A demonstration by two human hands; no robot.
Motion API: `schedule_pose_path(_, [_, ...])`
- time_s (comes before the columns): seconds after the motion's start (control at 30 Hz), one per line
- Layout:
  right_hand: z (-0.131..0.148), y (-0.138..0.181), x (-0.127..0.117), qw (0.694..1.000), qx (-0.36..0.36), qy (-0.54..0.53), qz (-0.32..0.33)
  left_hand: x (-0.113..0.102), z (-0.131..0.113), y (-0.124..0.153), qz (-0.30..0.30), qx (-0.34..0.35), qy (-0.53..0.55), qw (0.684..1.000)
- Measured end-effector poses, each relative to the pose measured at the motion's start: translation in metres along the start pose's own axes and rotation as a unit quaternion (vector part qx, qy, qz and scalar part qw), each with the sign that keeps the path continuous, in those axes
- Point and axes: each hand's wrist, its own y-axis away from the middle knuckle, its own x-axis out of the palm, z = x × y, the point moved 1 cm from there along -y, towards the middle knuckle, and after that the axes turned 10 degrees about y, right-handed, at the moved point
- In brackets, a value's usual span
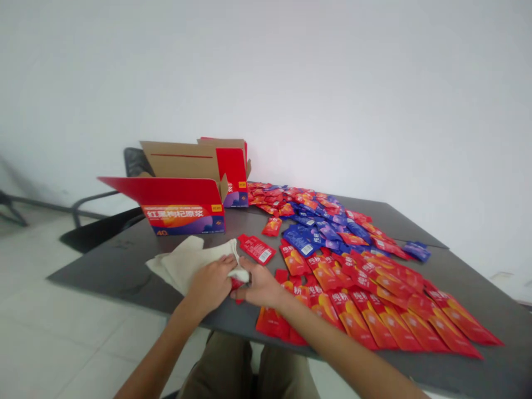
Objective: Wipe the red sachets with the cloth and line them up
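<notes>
My left hand [211, 284] is closed on a cream cloth [183, 260], which lies bunched over the near left of the table. Right beside it, my right hand [262, 284] curls its thumb and fingers around a red sachet [236, 285]. The cloth's folded edge covers most of that sachet, so only small red parts show between the hands. Just behind the hands another red sachet [258, 249] lies with its barcode side up. Red and orange sachets [353, 318] are laid out in an overlapping row to the right of my right hand.
A printed carton [187, 219] with raised flaps stands at the table's left, a second carton [233, 172] behind it. Blue sachets [328, 224] and red ones form a heap toward the back. A black chair [100, 221] is beyond the dark table's [120, 263] left edge.
</notes>
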Motion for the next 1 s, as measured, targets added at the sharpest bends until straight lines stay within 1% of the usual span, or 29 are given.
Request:
schedule_pose_path(0.1, [0.002,-0.002,-0.008,0.999,0.003,0.026,0.027,-0.001,0.008,-0.011,0.000,-0.005,-0.016,1.000])
schedule_pose_path(0.17, [0.000,-0.003,-0.014,0.997,0.006,0.013,0.077,0.000,0.010,-0.012,-0.004,0.007,-0.020,1.000])
schedule_pose_path(0.23, [-0.002,-0.005,-0.019,0.992,-0.006,0.005,0.130,0.002,0.011,-0.009,-0.009,0.013,-0.022,1.000])
schedule_pose_path(0.3, [-0.005,-0.005,-0.024,0.988,-0.032,0.020,0.149,0.003,0.011,-0.006,-0.009,0.013,-0.022,1.000])
schedule_pose_path(0.4, [-0.008,-0.004,-0.027,0.988,-0.051,0.037,0.144,0.001,0.012,-0.006,-0.015,0.011,-0.017,1.000])
schedule_pose_path(0.5, [-0.008,-0.003,-0.025,0.988,-0.063,-0.016,0.137,0.000,0.010,-0.003,-0.014,0.022,0.003,1.000])
schedule_pose_path(0.6, [-0.008,-0.004,-0.022,0.987,-0.061,-0.070,0.130,0.003,-0.002,0.010,-0.008,0.046,0.021,0.999])
schedule_pose_path(0.7, [-0.007,-0.004,-0.019,0.987,-0.037,-0.087,0.127,0.008,-0.017,0.022,-0.013,0.057,0.017,0.998])
schedule_pose_path(0.8, [-0.005,-0.003,-0.020,0.988,-0.012,-0.086,0.128,0.006,-0.020,0.017,-0.011,0.040,0.020,0.999])
schedule_pose_path(0.93, [-0.004,-0.004,-0.020,0.991,0.010,-0.077,0.111,-0.002,-0.008,-0.001,-0.008,-0.020,-0.005,1.000])
schedule_pose_path(1.0, [-0.006,-0.004,-0.018,0.990,0.014,-0.092,0.108,-0.001,-0.008,0.001,-0.007,-0.019,-0.017,1.000])
